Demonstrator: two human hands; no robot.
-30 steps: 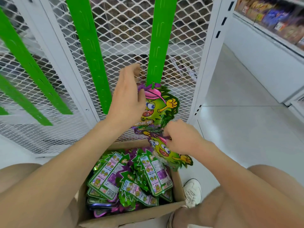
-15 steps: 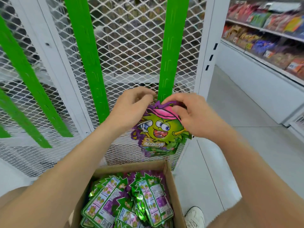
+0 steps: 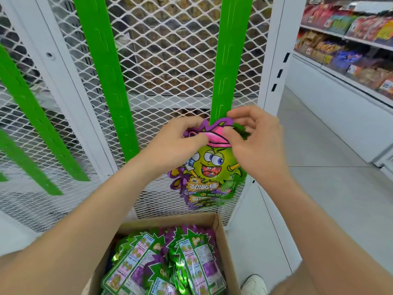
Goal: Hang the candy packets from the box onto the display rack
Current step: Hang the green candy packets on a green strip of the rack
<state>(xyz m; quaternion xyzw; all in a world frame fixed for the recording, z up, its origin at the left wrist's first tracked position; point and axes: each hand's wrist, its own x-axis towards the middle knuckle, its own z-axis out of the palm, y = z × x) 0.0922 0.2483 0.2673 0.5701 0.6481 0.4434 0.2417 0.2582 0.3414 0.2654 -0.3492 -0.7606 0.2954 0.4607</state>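
A green and purple candy packet (image 3: 209,165) with a cartoon face is held up against the lower end of a green hanging strip (image 3: 228,60) on the white mesh rack. My left hand (image 3: 180,141) pinches its top left corner. My right hand (image 3: 253,137) pinches its top right edge by the pink cap. Behind and below it another candy packet (image 3: 204,201) hangs on the same strip. A cardboard box (image 3: 223,235) at the bottom holds several more packets (image 3: 170,262), lying back side up.
Other green strips (image 3: 106,67) hang bare on the mesh panel (image 3: 170,50) to the left. A white upright post (image 3: 274,60) stands just right of my hands. Stocked shop shelves (image 3: 348,43) run along the right wall. My white shoe (image 3: 254,284) is beside the box.
My right hand carried the packet up from above the box to the strip. My left hand took its top left corner. Both hands and the packet have risen slightly.
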